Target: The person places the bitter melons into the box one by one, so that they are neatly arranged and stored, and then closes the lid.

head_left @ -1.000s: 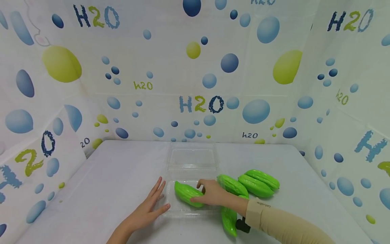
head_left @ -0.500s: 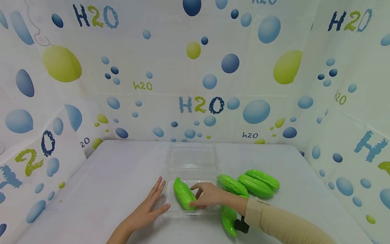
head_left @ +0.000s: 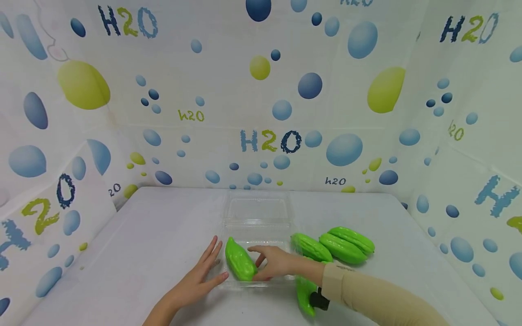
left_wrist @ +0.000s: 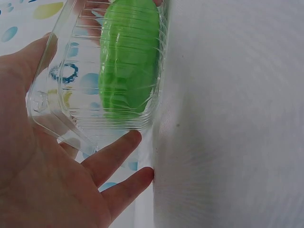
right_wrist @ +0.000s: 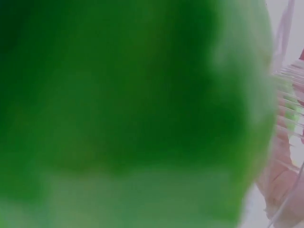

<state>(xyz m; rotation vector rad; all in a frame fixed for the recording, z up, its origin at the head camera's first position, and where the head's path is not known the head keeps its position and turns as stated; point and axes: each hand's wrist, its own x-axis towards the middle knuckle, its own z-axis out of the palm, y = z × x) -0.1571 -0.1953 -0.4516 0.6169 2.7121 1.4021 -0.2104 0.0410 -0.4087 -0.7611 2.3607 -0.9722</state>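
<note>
Right grip (head_left: 275, 262) pinching gourd (head_left: 239, 259) by its near end (I'm judging it light, stiff, slick); left grip (head_left: 201, 277) lying spread beside box (head_left: 258, 223).

- A green thing (right_wrist: 128, 95), badly blurred, fills most of the view, dark above and paler along the bottom and right side.
- Ridged clear plastic (right_wrist: 293, 73) stands at the right edge.
- Part of one of the hands (right_wrist: 280, 186) shows at lower right, by the plastic; which hand is unclear.
- A smaller green patch (right_wrist: 290, 114) shows among the ridges.
</note>
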